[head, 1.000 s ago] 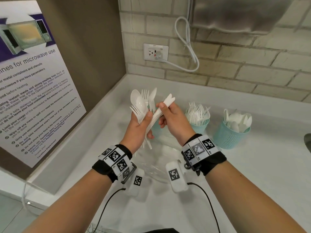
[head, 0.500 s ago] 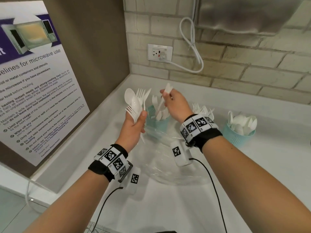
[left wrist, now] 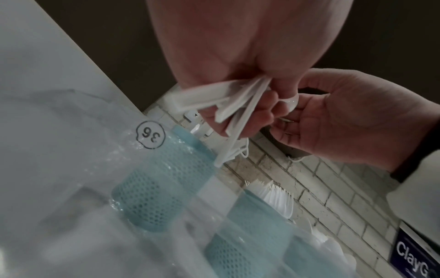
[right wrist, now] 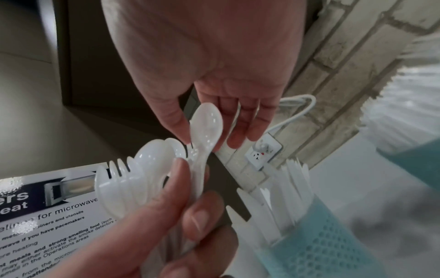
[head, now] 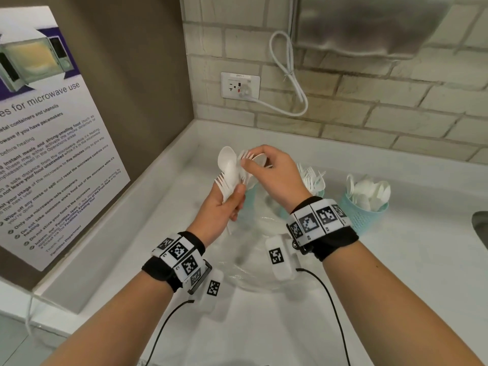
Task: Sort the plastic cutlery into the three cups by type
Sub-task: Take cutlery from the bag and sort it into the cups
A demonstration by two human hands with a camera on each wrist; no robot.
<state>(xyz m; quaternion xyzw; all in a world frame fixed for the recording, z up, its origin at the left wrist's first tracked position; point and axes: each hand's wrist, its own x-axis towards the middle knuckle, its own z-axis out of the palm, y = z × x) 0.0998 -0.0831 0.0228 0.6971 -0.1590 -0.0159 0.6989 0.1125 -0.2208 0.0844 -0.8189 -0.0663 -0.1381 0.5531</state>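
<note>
three teal cups are standing along the far wall: knives in the left cup (right wrist: 316, 250), forks in the middle cup (head: 313, 180), spoons in the right cup (head: 365, 204). left hand (head: 221, 210) is clenching a mixed bundle (head: 229, 173) while right hand (head: 274, 175) is pinching a spoon (right wrist: 205, 129) out of it; next, probably, it is going to the right cup

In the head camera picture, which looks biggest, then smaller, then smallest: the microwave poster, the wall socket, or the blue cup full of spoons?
1. Microwave poster, by far the largest, though it also sits nearest the camera.
2. Blue cup of spoons.
3. Wall socket, a little smaller than the cup; it hangs farther back, so that gap is unsure.
</note>
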